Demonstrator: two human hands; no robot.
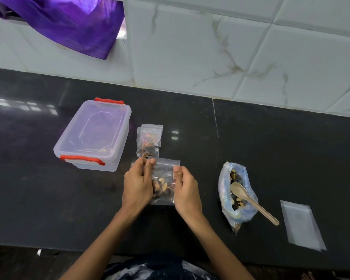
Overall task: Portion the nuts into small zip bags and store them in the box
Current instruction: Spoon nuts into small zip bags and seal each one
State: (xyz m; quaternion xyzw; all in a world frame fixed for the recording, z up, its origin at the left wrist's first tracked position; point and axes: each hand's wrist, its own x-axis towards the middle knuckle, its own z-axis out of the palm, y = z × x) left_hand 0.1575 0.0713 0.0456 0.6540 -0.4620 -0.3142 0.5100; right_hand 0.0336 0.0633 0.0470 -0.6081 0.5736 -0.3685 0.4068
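Note:
A small clear zip bag [164, 178] with nuts in its lower half is held between both hands over the black counter. My left hand [138, 183] pinches its left top corner, and my right hand [185, 187] pinches its right side. Just behind it lie filled small zip bags [149, 140] flat on the counter. A clear plastic box [93, 136] with red latches stands at the left, its lid on. To the right lies the big open bag of nuts [235, 196] with a beige spoon [252, 202] resting in its mouth.
Flat unfilled zip bags [301, 225] lie at the far right near the counter's front edge. A purple cloth [69, 23] hangs over the tiled wall at the top left. The black counter [291, 150] runs the whole width.

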